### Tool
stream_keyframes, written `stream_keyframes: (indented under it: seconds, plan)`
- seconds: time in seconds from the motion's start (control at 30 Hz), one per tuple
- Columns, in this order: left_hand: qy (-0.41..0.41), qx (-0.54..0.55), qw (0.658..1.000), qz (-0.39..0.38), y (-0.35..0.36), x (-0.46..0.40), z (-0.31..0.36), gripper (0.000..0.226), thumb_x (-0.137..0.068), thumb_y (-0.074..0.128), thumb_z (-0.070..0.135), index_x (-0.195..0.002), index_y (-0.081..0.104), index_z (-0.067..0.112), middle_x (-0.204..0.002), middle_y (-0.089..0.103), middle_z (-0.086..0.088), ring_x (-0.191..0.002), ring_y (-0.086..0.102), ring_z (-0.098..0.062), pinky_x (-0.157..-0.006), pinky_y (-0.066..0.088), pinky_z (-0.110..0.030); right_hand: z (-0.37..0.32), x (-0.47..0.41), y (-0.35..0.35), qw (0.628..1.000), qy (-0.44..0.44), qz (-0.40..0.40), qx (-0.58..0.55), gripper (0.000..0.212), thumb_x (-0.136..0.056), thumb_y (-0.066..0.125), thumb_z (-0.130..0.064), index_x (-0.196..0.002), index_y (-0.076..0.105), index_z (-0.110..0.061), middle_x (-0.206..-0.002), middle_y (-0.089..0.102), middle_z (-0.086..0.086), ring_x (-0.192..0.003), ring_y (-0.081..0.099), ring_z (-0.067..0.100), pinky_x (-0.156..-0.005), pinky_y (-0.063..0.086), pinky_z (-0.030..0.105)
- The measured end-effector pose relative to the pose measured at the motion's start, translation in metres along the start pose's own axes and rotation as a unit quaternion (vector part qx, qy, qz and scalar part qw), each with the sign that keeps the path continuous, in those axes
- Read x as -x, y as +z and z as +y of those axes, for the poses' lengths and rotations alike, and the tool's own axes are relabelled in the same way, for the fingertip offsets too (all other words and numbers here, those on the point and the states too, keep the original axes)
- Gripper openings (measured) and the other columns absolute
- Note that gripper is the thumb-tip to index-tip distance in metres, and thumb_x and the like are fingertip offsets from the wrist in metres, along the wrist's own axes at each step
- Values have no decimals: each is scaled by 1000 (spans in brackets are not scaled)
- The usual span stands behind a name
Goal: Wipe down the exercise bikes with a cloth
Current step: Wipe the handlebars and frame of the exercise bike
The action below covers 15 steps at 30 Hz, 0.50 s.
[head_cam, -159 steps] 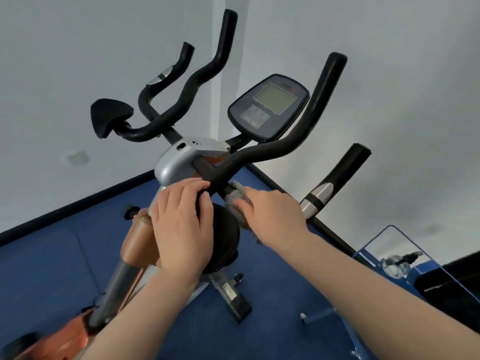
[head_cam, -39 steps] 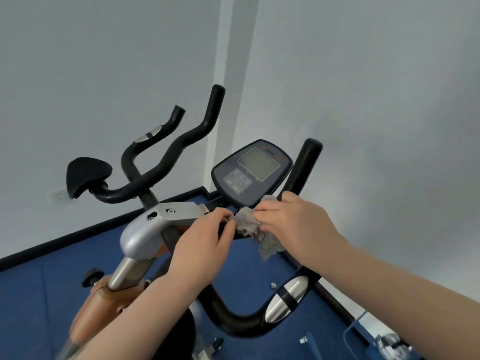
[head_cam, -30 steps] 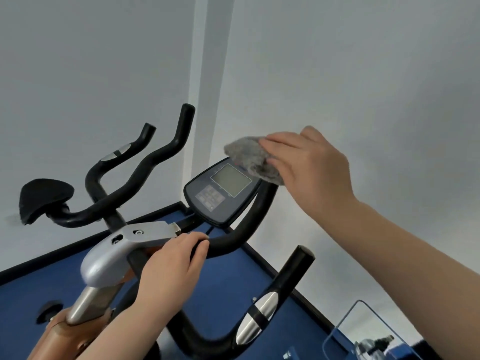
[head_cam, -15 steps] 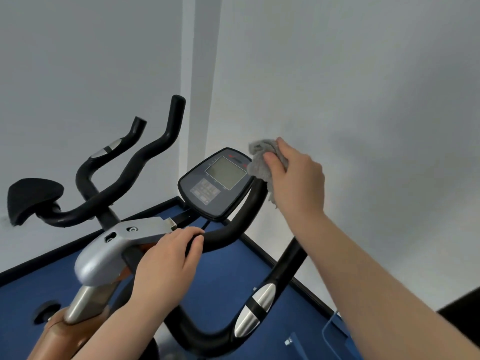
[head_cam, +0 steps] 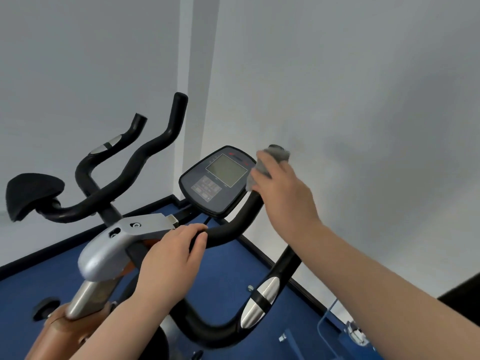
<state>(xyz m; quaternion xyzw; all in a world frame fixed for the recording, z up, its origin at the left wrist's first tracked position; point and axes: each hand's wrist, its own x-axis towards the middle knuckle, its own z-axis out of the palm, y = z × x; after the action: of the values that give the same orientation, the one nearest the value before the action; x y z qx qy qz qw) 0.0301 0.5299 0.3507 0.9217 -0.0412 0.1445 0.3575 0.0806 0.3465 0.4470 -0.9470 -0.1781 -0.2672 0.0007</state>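
My right hand (head_cam: 279, 193) grips the cloth (head_cam: 270, 162) around the far right handlebar (head_cam: 231, 227) tip beside the console (head_cam: 219, 179); my left hand (head_cam: 168, 258) clutches the bar nearer the middle. Guessing console, left bars and seat (head_cam: 32, 193) are left.

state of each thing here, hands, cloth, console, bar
right hand: wrapped round the cloth at the upright tip of the near handlebar
cloth: bunched, covering the bar tip
left hand: gripping the handlebar near the stem
console: screen blank, uncovered
far handlebar: untouched
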Motion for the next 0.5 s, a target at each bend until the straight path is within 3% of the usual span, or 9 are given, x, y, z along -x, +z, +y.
stream_keyframes:
  seconds: [0.13, 0.23, 0.3, 0.37, 0.5]
  plan:
    - [10, 18, 1000, -5, -2, 2, -4, 27, -95, 39, 39, -118, 54, 36, -95, 57, 21, -90, 51, -1, -71, 36, -21, 5, 8, 3, 991, -55, -76, -97, 19, -95, 52, -18, -106, 67, -13, -122, 56, -2, -106, 54, 18, -83, 45, 24]
    - [13, 19, 1000, -2, -1, 2, -5, 27, -95, 39, 38, -117, 54, 35, -94, 57, 21, -89, 51, -1, -72, 38, -21, 8, -13, -15, 995, -35, -17, -94, 27, -94, 48, -26, -115, 61, -15, -118, 54, 3, -91, 56, 23, -72, 47, 32]
    - [17, 20, 1000, -4, 0, 1, -5, 26, -95, 39, 38, -116, 54, 35, -93, 58, 20, -88, 52, -1, -72, 40, -22, 9, -20, -18, 998, -16, -7, -57, 21, -94, 49, -22, -112, 57, -15, -113, 51, -1, -83, 55, 19, -65, 48, 33]
    - [15, 22, 1000, -5, 1, 1, -6, 26, -95, 38, 38, -116, 54, 35, -93, 57, 20, -88, 52, -2, -71, 40, -23, 1, -12, -11, 997, 8, -23, -79, 13, -94, 51, -18, -104, 58, -13, -107, 49, -7, -84, 52, 10, -68, 50, 35]
    - [19, 17, 1000, -4, 1, 2, -8, 30, -95, 37, 39, -120, 53, 33, -100, 58, 19, -94, 53, -5, -75, 40, -24, -20, 16, 9, 989, 31, -72, -126, 20, -96, 51, -21, -101, 66, -10, -108, 49, 2, -90, 58, 22, -78, 49, 37]
